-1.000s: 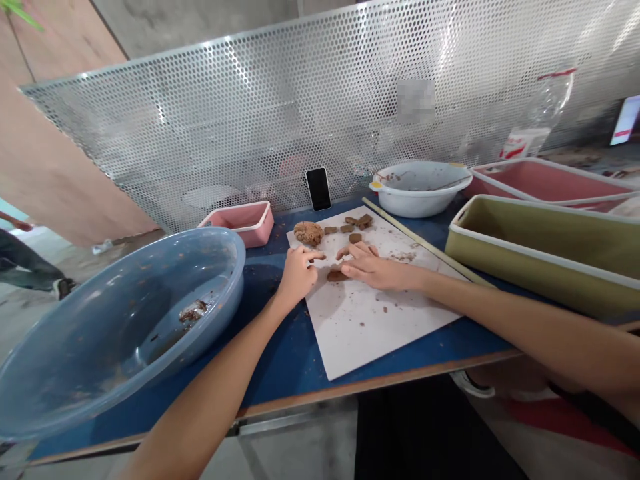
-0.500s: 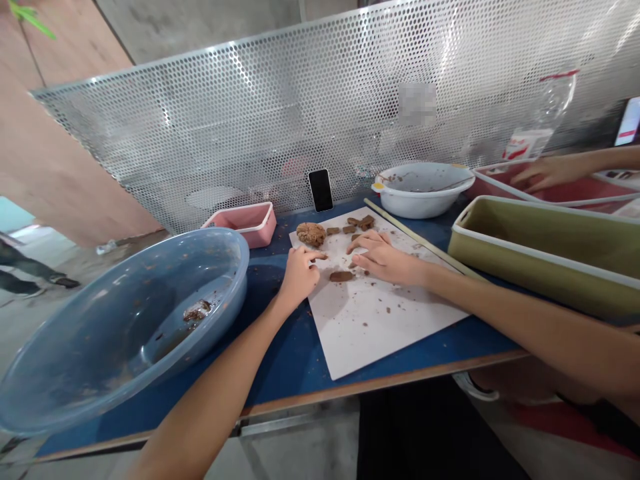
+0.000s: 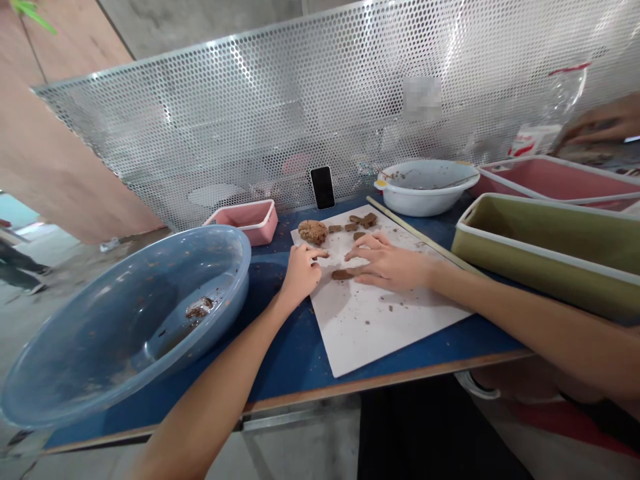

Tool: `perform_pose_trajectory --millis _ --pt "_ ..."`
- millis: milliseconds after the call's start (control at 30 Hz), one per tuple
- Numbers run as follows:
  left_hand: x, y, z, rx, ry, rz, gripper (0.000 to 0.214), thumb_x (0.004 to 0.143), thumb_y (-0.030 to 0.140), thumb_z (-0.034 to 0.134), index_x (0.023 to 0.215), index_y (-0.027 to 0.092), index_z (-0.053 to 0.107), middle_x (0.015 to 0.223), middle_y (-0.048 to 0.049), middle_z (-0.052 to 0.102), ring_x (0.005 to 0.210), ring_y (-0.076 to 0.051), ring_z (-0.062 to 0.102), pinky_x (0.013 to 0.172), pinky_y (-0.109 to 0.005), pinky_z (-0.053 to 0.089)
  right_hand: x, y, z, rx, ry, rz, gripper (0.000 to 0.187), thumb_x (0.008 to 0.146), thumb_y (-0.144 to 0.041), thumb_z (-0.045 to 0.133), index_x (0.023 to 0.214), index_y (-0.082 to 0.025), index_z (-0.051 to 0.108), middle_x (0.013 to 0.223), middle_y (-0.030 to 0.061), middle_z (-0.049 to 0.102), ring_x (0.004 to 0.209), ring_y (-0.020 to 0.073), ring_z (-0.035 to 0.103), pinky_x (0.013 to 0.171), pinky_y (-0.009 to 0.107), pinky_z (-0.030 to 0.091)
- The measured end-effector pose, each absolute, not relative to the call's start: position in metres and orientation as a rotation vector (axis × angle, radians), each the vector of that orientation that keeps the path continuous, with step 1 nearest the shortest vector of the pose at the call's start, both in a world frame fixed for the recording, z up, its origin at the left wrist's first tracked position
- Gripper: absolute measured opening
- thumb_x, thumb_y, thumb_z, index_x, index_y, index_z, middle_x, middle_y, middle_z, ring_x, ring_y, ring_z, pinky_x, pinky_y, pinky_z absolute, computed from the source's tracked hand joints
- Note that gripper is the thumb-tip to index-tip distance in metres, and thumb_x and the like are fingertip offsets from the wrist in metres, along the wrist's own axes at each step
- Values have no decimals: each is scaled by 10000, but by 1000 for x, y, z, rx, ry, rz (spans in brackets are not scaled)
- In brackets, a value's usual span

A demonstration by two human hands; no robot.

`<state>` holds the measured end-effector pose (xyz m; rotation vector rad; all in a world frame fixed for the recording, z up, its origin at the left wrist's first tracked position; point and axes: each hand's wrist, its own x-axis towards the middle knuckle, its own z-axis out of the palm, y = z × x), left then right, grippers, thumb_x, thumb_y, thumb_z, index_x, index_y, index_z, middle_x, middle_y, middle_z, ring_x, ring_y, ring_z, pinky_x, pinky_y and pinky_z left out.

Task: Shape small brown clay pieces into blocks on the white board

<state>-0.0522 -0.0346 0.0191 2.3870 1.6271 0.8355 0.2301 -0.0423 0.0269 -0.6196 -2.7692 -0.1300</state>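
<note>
My left hand (image 3: 301, 272) rests at the left edge of a white board (image 3: 355, 340), its index finger stretched out and its thumb apart below; the other fingers are mostly hidden. Over the middle of the board, my right hand (image 3: 393, 263) has its fingers spread and holds nothing visible. Its fingertips reach the end of a flat brown clay piece (image 3: 342, 274); whether they press on it I cannot tell. A rough lump of brown clay (image 3: 313, 231) sits at the board's far left corner. Beside it are small clay blocks (image 3: 351, 227) and a clump of clay pieces (image 3: 369, 219).
A big blue basin (image 3: 120, 380) with muddy residue stands on the left. A pink tub (image 3: 263, 232), a phone (image 3: 323, 188) and a white basin (image 3: 425, 203) line the back. On the right are a stick (image 3: 425, 237), a green planter (image 3: 540, 257) and a red planter (image 3: 565, 177).
My right hand has shifted slightly, its fingers spreading nearer the flat clay piece. My left hand has stayed nearly still. Another person's hand has lifted out of the red planter.
</note>
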Motion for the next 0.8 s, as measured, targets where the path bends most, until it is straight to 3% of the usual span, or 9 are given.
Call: perform_pose_trajectory --millis 67,233,400,600,800 --pt "-52 -34 18 2385 1634 844 558 842 -53 532 1126 230 919 1016 -107 723 1058 -304 623 1043 -477 518 230 -43 27 -646 -2750 -179 447 1200 -445 465 1273 -295 880 1496 124 710 1436 394 490 1191 676 365" --pt "-53 -34 17 2390 1613 863 549 846 -50 540 1124 233 919 1022 -103 724 1054 -302 621 1047 -479 521 229 -45 27 -570 -2772 -177 470 1199 -492 460 1529 -323 748 1514 125 695 1425 377 498 1205 661 391" --pt "-52 -35 20 2385 1635 844 559 836 -55 542 1123 236 924 1013 -105 721 1057 -306 611 1034 -474 530 233 -43 29 -615 -2742 -210 448 1196 -462 470 1196 -320 896 1464 99 733 1423 379 519 1182 667 395" --pt "-51 -37 23 2389 1602 850 563 836 -48 534 1126 242 920 1010 -101 709 1070 -303 618 1060 -477 530 229 -46 28 -596 -2782 -200 475 1193 -512 463 1545 -342 734 1582 118 659 1446 391 505 1183 657 416" --pt "-52 -37 23 2381 1620 835 563 846 -45 532 1136 242 920 1016 -105 704 1080 -311 616 1056 -483 534 231 -49 29 -536 -2779 -185 415 1182 -491 513 1411 -338 823 1543 103 707 1461 398 501 1182 678 397"
